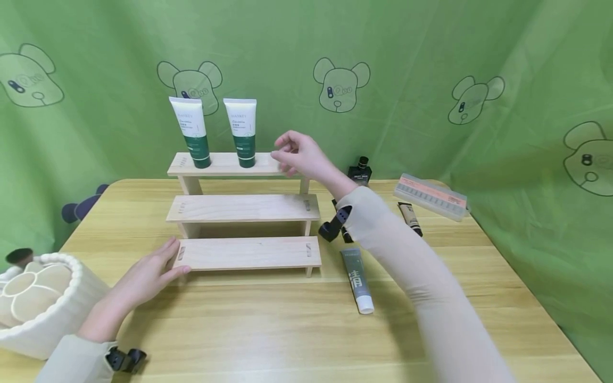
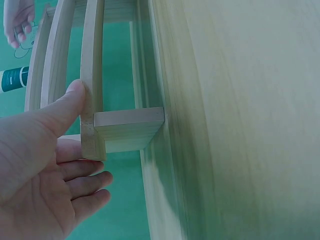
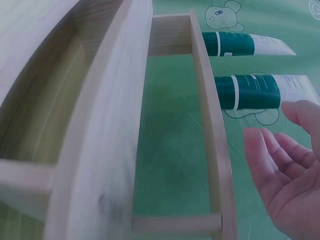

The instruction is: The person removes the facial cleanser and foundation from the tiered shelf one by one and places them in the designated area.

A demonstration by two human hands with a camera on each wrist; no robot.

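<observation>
A three-step wooden shelf rack (image 1: 249, 254) stands on the table. My left hand (image 1: 146, 271) holds the left end of its lowest step, the thumb on one side of the board and the fingers on the other in the left wrist view. Two white-and-green squeeze tubes, a left tube (image 1: 192, 127) and a right tube (image 1: 244, 127), stand upright on their caps on the top step. Over the right end of that step is my right hand (image 1: 306, 157), fingers loosely bent with nothing between them. In the right wrist view, its fingers (image 3: 256, 142) are near the closer tube (image 3: 257, 92), apparently apart from it.
Right of the rack lie a grey-green tube (image 1: 356, 279) with a white cap, a small beige-and-black tube (image 1: 409, 217) and a clear plastic case (image 1: 431, 196). A black bottle (image 1: 360, 171) stands behind my right forearm. At the left is a white container (image 1: 72, 303) holding brushes.
</observation>
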